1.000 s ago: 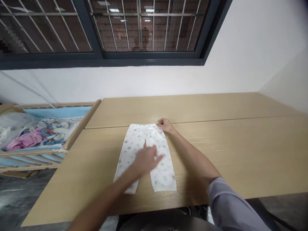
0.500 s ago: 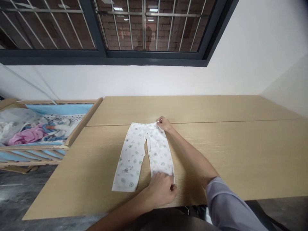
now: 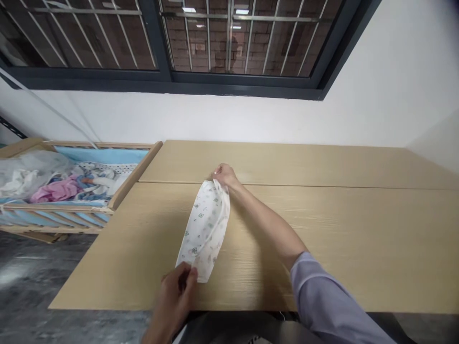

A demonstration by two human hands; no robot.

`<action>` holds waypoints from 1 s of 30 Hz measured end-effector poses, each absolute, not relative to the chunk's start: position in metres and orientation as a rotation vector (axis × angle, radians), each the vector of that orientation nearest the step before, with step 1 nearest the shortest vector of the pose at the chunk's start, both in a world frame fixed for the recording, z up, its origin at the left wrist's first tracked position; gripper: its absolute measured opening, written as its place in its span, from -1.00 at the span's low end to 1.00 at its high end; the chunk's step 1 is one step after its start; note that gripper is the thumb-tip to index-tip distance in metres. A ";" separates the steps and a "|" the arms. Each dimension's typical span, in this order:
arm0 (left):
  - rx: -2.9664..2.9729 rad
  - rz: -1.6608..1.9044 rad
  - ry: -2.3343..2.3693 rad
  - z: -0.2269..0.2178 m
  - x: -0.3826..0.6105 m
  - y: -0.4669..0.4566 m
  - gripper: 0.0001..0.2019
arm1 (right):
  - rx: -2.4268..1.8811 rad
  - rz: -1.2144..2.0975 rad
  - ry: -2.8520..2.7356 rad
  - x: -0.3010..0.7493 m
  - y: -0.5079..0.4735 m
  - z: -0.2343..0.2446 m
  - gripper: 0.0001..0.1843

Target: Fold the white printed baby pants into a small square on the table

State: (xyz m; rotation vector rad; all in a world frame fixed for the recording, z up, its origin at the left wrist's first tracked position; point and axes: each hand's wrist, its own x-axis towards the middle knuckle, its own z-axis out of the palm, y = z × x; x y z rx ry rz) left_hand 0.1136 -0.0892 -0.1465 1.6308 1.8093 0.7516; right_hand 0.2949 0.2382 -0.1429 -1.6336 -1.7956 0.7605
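White baby trousers point(image 3: 204, 229) with a small green print lie folded lengthwise on the wooden table point(image 3: 340, 239), one leg over the other and slanting from upper right to lower left. My right hand point(image 3: 224, 175) pinches the waistband end near the table's middle seam. At the near end, my left hand point(image 3: 175, 297) grips the leg cuffs at the table's front edge. A lavender sleeve point(image 3: 322, 301) covers my right upper arm.
To the left stands a wooden crib point(image 3: 136, 172) with blue padding, holding a white plastic bag point(image 3: 28, 174) and a heap of pink and blue clothes point(image 3: 59, 190). Wall and barred window point(image 3: 233, 38) rise behind the table.
The trousers, flat with legs apart before, are now folded lengthwise. My left hand has carried the cuffs toward the lower left. The view has tilted slightly.
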 end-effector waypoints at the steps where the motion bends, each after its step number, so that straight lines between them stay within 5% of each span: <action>1: 1.637 0.730 1.886 -0.151 0.104 -0.091 -0.58 | -1.656 0.745 -1.810 0.286 0.240 -0.145 -0.73; 11: 1.717 0.114 2.331 -0.169 0.080 -0.097 -0.71 | -1.773 0.634 -2.000 0.240 0.238 -0.157 -0.73; 18: 2.504 0.791 2.042 -0.182 0.093 -0.111 -0.66 | -1.209 0.489 -2.353 0.247 0.159 -0.146 -0.47; 24: 2.760 0.647 1.863 -0.210 0.113 -0.126 -0.41 | -0.388 0.487 -2.816 0.254 0.052 -0.174 -0.33; 30: 2.808 0.561 1.884 -0.217 0.114 -0.130 -0.31 | -0.448 0.393 -2.897 0.259 0.078 -0.205 -0.32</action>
